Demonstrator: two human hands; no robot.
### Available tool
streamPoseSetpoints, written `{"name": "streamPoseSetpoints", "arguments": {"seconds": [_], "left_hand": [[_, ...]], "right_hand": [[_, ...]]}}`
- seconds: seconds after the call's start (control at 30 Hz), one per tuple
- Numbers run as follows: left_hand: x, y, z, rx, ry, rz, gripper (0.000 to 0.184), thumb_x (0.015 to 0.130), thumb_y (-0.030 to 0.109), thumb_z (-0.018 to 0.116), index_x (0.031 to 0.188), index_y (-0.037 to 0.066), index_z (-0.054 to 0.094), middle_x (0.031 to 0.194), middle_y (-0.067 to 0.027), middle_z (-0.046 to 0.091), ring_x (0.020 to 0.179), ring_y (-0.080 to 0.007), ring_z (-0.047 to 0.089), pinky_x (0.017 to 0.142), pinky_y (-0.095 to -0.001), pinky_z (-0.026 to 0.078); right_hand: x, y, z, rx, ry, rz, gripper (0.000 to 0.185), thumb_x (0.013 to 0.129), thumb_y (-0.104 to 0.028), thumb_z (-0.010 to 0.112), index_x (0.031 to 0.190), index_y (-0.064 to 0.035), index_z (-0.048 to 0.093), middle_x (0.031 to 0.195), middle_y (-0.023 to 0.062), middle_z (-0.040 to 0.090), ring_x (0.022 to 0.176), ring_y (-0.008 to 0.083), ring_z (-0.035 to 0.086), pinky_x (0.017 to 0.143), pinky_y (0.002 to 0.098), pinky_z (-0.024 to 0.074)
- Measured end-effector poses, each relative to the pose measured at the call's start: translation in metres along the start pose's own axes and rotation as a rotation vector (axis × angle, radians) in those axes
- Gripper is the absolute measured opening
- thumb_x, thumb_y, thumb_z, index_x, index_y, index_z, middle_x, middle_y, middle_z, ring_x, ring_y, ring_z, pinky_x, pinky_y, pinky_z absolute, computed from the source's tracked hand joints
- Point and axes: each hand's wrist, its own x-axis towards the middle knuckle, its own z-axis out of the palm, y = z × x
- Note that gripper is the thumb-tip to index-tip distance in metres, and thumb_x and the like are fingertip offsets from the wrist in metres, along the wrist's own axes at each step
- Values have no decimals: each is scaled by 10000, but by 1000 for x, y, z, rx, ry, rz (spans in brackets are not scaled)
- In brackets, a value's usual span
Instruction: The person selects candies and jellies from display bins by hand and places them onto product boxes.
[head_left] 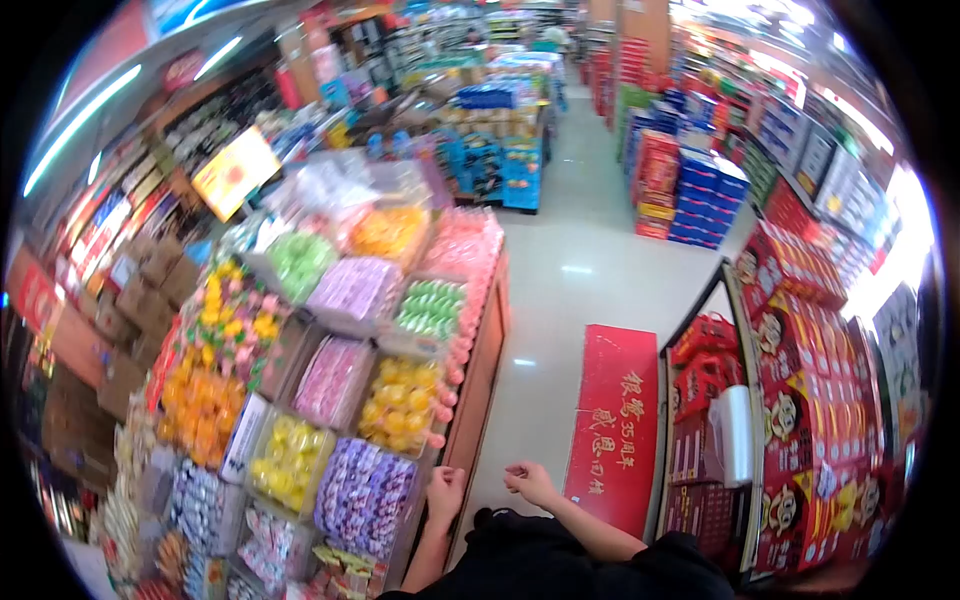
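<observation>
My left hand [446, 493] is beside the right edge of a sloped candy display, its fingers curled in with nothing visible in them. Closest to it are a bin of purple-and-white wrapped sweets [367, 497] and a bin of yellow-orange cups [402, 405]. Over the aisle floor, in front of my body, is my right hand [530, 483]. Its fingers are loosely curled together, and no object shows in its grasp. Both hands are apart from each other. A bin of yellow wrapped sweets [290, 462] sits further left.
A red mat [612, 430] with gold writing lies on the pale tiled floor [560, 240]. To the right stand a rack with a clear plastic bag roll [737, 436] and stacked red cartons [815, 400]. Blue cartons [707, 200] are piled further up the aisle.
</observation>
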Motion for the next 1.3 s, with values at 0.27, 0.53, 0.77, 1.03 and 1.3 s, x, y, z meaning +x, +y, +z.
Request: {"name": "streamPoseSetpoints", "arguments": {"seconds": [0.27, 0.53, 0.77, 1.03, 1.3], "left_hand": [[-54, 85, 173, 248, -896, 330, 364, 906, 313, 608, 1102, 7, 582, 972, -199, 666, 884, -315, 662, 755, -395, 512], [-146, 167, 292, 209, -1215, 643, 249, 946, 185, 542, 1113, 2, 570, 991, -224, 645, 921, -369, 634, 766, -419, 493], [-212, 216, 344, 209, -1421, 700, 219, 931, 145, 536, 1087, -4, 576, 955, -236, 641, 919, -396, 630, 769, -440, 499], [-266, 258, 428, 96, -1530, 944, 211, 872, 53, 508, 1050, -8, 605, 973, -239, 640, 935, -401, 624, 791, -442, 504], [-353, 363, 512, -296, -1515, 1379, 226, 815, 53, 579, 1032, -8, 597, 989, -181, 607, 941, -365, 575, 832, -439, 465]], "right_hand": [[-91, 9, -134, 17, 422, -135, 344, 832, -174, 663, 1094, 48, 629, 924, 139, 691, 817, 172, 663, 706, 302, 536], [-187, 40, -236, 148, 835, -193, 286, 819, -150, 657, 1038, 32, 638, 902, 106, 690, 827, 150, 659, 747, 289, 530], [-238, 65, -277, 394, 1095, -189, 225, 830, -111, 653, 1002, 32, 624, 879, 84, 683, 795, 136, 645, 717, 286, 531], [-289, 66, -336, 183, 1454, -165, 209, 815, -114, 681, 978, 10, 641, 875, 73, 661, 773, 140, 638, 696, 268, 518], [-371, 53, -429, 200, 1783, -180, 261, 841, -47, 657, 1084, 3, 575, 932, 54, 631, 809, 104, 612, 721, 234, 506]]}}
